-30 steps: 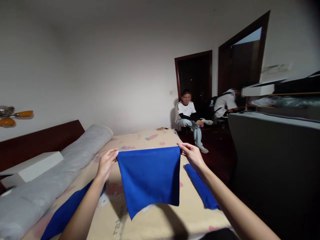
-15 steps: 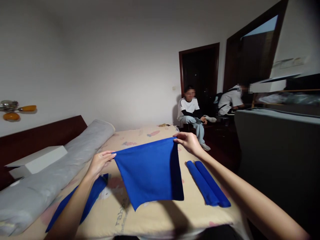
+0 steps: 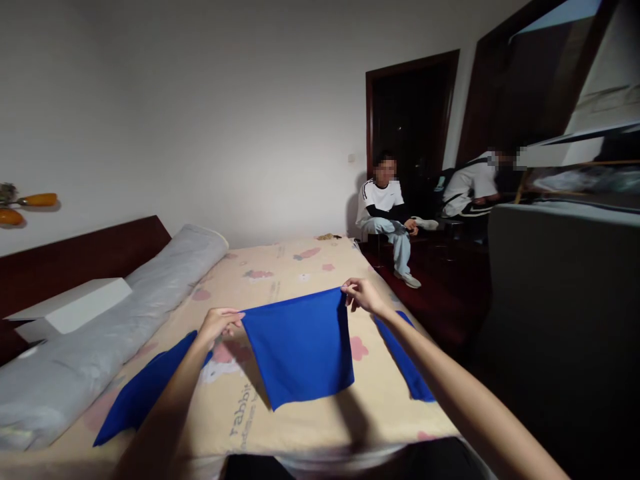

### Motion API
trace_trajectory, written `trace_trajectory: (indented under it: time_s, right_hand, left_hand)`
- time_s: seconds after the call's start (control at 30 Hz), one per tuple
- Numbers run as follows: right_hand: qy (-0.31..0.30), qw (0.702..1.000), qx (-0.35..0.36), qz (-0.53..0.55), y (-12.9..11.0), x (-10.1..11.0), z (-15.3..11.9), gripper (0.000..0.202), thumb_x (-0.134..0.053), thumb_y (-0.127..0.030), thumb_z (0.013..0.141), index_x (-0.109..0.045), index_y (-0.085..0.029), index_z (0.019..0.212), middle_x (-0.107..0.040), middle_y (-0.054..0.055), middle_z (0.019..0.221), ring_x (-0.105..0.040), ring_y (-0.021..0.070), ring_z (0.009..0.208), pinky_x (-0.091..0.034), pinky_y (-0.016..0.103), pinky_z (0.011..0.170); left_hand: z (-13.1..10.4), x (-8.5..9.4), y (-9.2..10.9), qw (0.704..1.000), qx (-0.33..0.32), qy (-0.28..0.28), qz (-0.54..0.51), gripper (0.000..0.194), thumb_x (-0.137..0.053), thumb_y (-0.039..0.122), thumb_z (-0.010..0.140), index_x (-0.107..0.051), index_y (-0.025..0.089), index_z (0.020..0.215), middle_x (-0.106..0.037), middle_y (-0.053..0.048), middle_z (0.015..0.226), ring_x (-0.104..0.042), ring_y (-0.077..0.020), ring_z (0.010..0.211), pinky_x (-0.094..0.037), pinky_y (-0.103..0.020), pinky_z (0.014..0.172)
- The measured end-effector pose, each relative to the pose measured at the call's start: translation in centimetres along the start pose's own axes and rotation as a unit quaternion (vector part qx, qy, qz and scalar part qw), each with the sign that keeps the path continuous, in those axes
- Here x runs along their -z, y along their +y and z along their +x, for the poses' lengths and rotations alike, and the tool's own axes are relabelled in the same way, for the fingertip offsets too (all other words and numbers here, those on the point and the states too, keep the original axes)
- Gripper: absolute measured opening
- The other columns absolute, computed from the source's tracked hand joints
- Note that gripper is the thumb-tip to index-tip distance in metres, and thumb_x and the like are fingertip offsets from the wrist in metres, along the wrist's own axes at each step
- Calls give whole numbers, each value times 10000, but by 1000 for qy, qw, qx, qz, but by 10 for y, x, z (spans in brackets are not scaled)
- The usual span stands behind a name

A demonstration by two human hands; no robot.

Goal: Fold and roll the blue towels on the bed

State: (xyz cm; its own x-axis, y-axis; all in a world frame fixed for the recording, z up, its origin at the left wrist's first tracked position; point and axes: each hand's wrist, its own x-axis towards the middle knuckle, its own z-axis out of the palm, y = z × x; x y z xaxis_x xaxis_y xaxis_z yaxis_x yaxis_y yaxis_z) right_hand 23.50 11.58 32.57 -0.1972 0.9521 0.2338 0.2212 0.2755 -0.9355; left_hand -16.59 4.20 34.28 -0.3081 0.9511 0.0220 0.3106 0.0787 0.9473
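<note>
A square blue cloth (image 3: 303,350) hangs spread out above the bed, held by its two upper corners. My left hand (image 3: 220,325) pinches the upper left corner, and my right hand (image 3: 364,295) pinches the upper right one. The cloth's lower edge hangs close to the sheet; whether it touches I cannot tell. Partly behind my left forearm lies another blue cloth (image 3: 145,383), flat on the bed. Beside my right forearm there is rolled or folded blue cloth (image 3: 406,363), partly covered by the arm.
The bed (image 3: 280,267) has a cream patterned sheet. A long grey roll (image 3: 125,320) lies along its left side, with a white box (image 3: 75,307) by the headboard (image 3: 85,250). One person (image 3: 384,200) sits past the far right corner, another person (image 3: 473,187) bends farther right. A dark cabinet (image 3: 560,300) stands right.
Both hands have lowered the blue cloth a little and drawn slightly closer together. The view has shifted, and my right forearm now covers more of the rolled cloth.
</note>
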Motion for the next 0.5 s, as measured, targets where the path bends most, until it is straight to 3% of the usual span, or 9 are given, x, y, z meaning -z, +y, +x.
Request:
trace_trajectory:
  time_s: [0.13, 0.23, 0.4, 0.5]
  right_hand:
    - [45, 998, -15, 30, 26, -20, 23, 308, -696, -435, 780, -540, -193, 668, -649, 32, 534, -615, 155, 442, -443, 221, 414]
    - [81, 996, 12, 39, 26, -22, 42, 339, -692, -494, 757, -559, -195, 669, -665, 46, 589, -651, 179, 560, -489, 262, 513]
    - [96, 991, 81, 41, 10, -2, 47, 462, -651, -630, 721, -639, -181, 825, -705, 69, 784, -654, 214, 771, -508, 327, 687]
    - [57, 993, 95, 34, 21, 10, 23, 474, -675, -631, 711, -663, -174, 835, -696, 64, 778, -633, 205, 750, -500, 330, 697]
  left_hand:
    - [24, -29, -19, 999, -2, 24, -32, 474, -830, 454, 477, -672, 123, 776, -754, -145, 715, -690, -222, 546, -385, -228, 432]
    - [46, -40, -16, 995, -45, 65, -63, 528, -778, 513, 552, -674, 109, 875, -764, -185, 833, -735, -266, 716, -449, -249, 505]
    - [60, -25, -8, 982, -132, 110, -81, 653, -732, 606, 606, -683, 104, 1020, -766, -162, 927, -726, -257, 844, -503, -283, 620]
    - [46, -13, -37, 983, -144, 99, -63, 599, -759, 605, 586, -721, 129, 948, -769, -111, 799, -711, -236, 753, -519, -310, 653]
